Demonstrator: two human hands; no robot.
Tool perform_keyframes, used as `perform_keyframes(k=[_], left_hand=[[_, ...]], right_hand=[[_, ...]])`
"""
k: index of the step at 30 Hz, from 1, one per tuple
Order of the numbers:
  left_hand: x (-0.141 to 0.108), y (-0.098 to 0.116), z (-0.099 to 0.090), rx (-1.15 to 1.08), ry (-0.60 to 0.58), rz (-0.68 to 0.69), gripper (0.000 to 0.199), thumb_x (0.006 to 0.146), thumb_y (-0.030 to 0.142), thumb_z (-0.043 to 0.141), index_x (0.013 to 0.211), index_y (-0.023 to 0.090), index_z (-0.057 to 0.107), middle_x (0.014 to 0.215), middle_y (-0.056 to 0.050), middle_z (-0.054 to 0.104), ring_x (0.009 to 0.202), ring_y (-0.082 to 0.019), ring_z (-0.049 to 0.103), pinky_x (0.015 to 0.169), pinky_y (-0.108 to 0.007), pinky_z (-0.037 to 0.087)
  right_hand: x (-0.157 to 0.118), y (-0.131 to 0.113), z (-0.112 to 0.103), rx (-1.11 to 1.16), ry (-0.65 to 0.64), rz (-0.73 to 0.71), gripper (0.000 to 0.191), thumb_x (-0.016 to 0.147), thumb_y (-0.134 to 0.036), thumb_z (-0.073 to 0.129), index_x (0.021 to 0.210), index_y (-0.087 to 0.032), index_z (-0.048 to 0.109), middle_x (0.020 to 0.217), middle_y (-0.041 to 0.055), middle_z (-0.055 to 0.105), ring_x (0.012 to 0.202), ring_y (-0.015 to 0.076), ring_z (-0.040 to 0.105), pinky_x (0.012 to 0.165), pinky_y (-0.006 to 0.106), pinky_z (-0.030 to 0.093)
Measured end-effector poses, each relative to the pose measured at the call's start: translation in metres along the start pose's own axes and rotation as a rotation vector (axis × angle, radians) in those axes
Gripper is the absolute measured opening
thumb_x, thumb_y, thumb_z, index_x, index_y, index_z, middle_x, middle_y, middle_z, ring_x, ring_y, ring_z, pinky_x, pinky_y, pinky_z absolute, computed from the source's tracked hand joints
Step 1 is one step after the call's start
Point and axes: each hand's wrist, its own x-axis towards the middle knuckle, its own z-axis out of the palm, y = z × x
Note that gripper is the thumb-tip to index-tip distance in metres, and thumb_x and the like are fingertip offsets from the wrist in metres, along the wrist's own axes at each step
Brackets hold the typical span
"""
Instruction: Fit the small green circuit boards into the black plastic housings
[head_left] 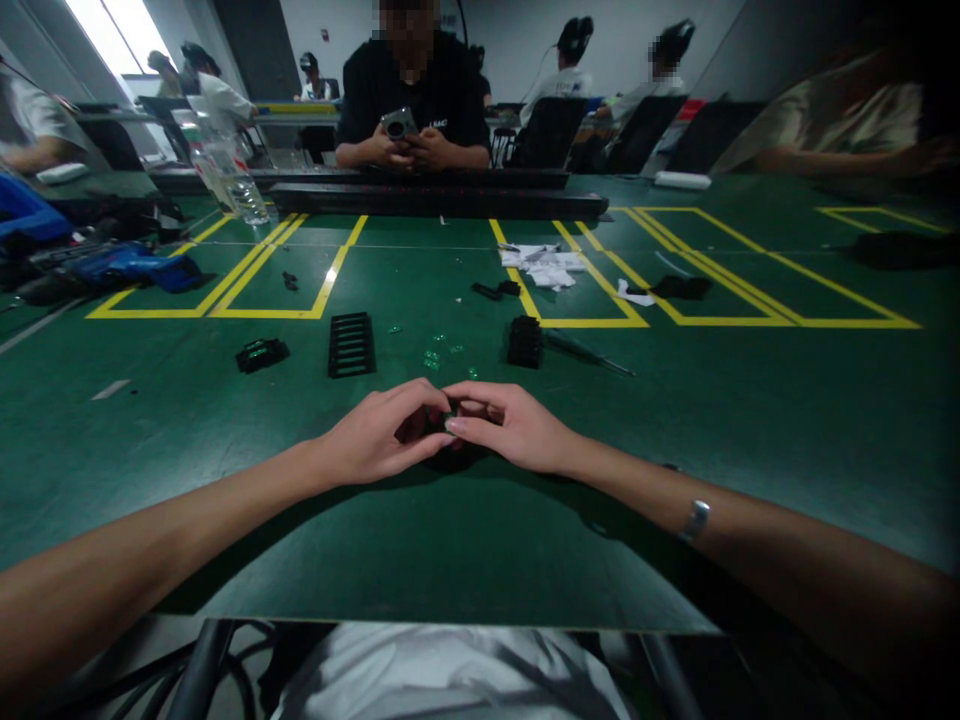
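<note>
My left hand (390, 430) and my right hand (514, 425) meet just above the green table, thumbs and fingertips pinched together. Between the fingertips is a small dark piece with a hint of green, mostly hidden, so its kind does not show. Several small green circuit boards (432, 359) lie just beyond my fingers. A black slotted rack (351, 345) rests past my left hand, with a black part holding green pieces (260, 354) farther left. A black ribbed block (524, 342) stands past my right hand, a screwdriver (589, 352) beside it.
Yellow tape (266, 314) marks the green table (480, 550). Crumpled white paper (544, 265) and dark scraps lie toward the back right. Blue-and-black gear (112, 268) and plastic bottles (244, 185) stand at left. Long black bars (442, 200) cross the far side, where a person (412, 90) holds a phone.
</note>
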Motion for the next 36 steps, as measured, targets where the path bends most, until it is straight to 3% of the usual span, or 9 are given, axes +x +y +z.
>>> perform_keyframes(k=[36], left_hand=[[-0.0010,-0.0007,-0.0001,0.014,-0.025,0.008,0.028,0.092,0.028,0.065,0.116,0.018,0.054,0.100,-0.006,0.064,0.077,-0.014,0.059,0.068,-0.025,0.047]], right_hand=[[0.0007,-0.0082,-0.0038,-0.050,-0.010,-0.029,0.027,0.093,-0.027,0.059,0.116,-0.016,0.069,0.094,0.0039,0.069,0.074,0.0134,0.062,0.066,0.024,0.049]])
